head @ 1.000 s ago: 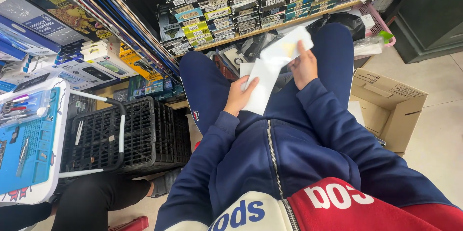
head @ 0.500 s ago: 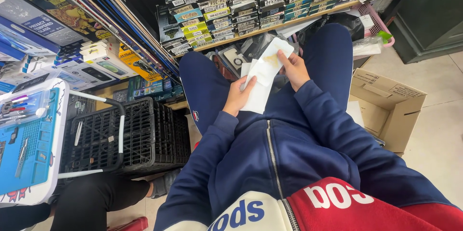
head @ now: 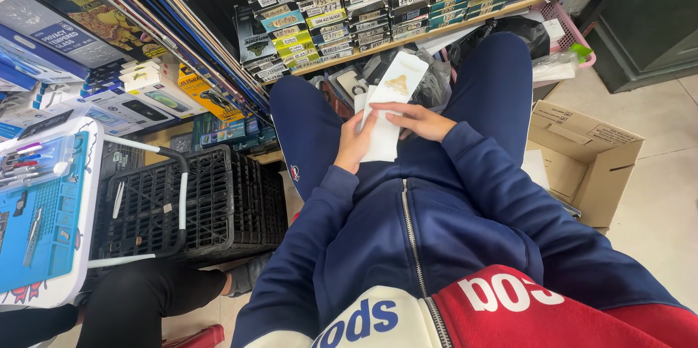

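I sit with my knees apart in dark blue trousers, holding a stack of flat white packets (head: 391, 101) over my lap. My left hand (head: 354, 141) grips the stack's lower left edge. My right hand (head: 416, 120) lies across the front of the stack, fingers pointing left, thumb on the top packet. The top packet sticks up past the others and bears a small gold mark. Both sleeves are dark blue.
A shelf (head: 407, 32) of stacked small boxes runs ahead of my knees. A black plastic crate (head: 189, 202) stands at left beside a blue work mat (head: 36, 224) with tools. An open cardboard box (head: 582, 159) sits on the floor at right. Another person's dark-clad leg (head: 145, 304) shows bottom left.
My right hand has come down from the top of the stack to lie across its middle. The packets have lowered slightly toward my lap.
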